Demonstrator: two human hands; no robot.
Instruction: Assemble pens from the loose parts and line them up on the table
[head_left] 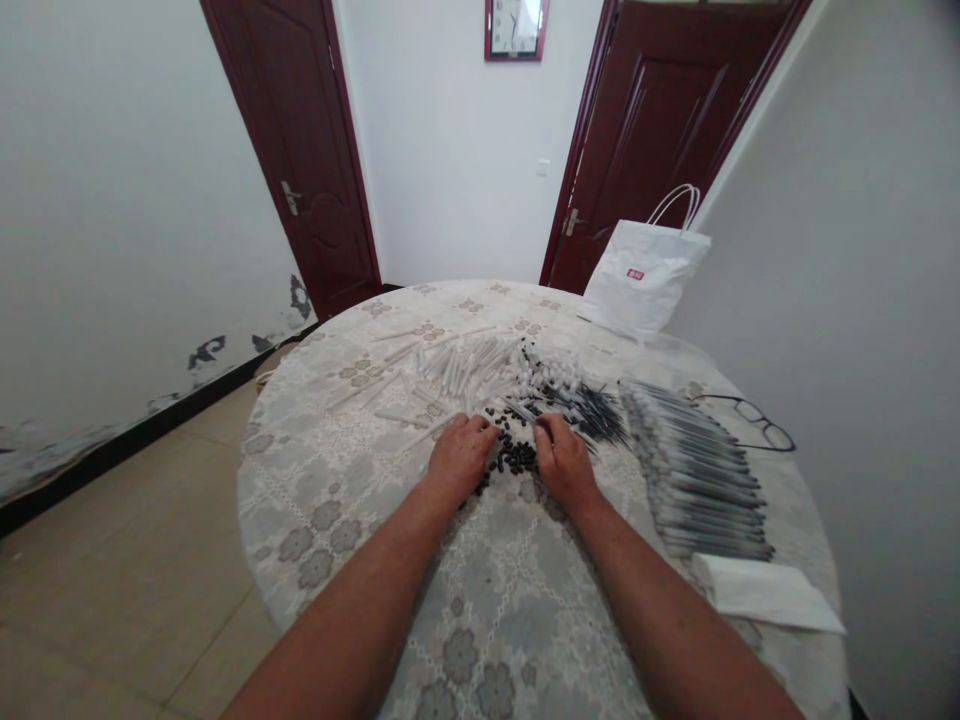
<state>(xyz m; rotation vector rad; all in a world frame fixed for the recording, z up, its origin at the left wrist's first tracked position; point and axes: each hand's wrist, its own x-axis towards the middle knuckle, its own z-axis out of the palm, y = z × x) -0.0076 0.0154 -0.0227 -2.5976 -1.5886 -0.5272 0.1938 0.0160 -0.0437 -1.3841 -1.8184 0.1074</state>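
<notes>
My left hand [463, 457] rests with its fingers curled at the left edge of a pile of small black caps [517, 457]. Whatever its fingertips hold, if anything, is too small to make out. On the other side of the pile, my right hand [564, 462] is closed round a clear pen barrel [520, 409] that points up and to the left. Beyond the hands lie loose clear pen barrels [457, 368], small white parts [559, 370] and a bundle of thin black refills [596, 412].
Many pens [697, 480] lie in a stacked row at the right, with glasses [765, 425] beside them. A folded white cloth [769, 593] is nearer me. A white paper bag [649, 275] stands at the back right of the round table with its patterned tablecloth [322, 560].
</notes>
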